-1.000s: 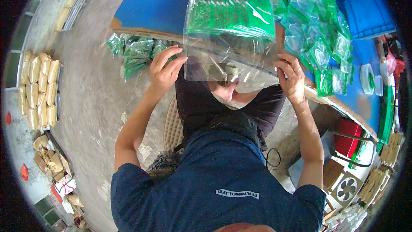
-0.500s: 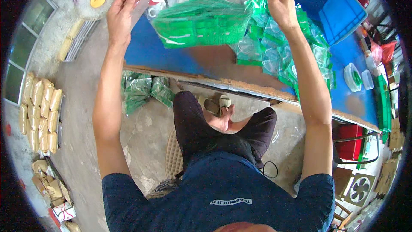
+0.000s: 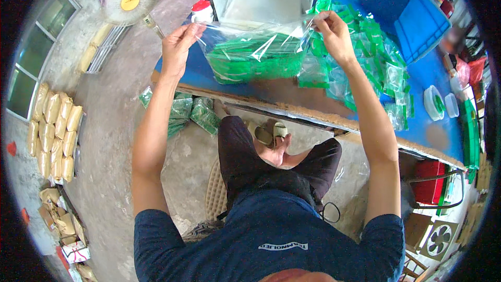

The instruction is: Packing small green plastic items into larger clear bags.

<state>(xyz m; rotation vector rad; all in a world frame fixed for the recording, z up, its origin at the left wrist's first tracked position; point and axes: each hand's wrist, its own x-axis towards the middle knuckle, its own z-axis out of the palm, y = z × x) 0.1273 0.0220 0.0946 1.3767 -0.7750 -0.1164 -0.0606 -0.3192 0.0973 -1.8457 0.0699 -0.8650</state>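
Observation:
A clear plastic bag (image 3: 255, 47) is stretched between my two hands above the worktable. Its left edge is pinched by my left hand (image 3: 178, 49), thumb against fingers. My right hand (image 3: 334, 35) grips the opposite edge in the same way. Through the film I see a thick stack of green packets (image 3: 250, 65) on the blue tabletop; whether the stack is inside or behind the bag, I cannot tell. To the right of it, close to my right forearm, spreads a loose heap of small clear and green packets (image 3: 365, 47).
A silver metal box (image 3: 266, 5) and a red-capped white bottle (image 3: 202, 11) stand beyond the stack. At the far right is a blue crate (image 3: 422, 28), with a clear tub (image 3: 433, 103) nearer. Wrapped green bundles (image 3: 180, 112) lie below the table's edge (image 3: 282, 108). A fan (image 3: 130, 0) stands left.
My hands have come closer together, the left one moving right and nearer to me. The clear bag is now spread across in front of the green stack.

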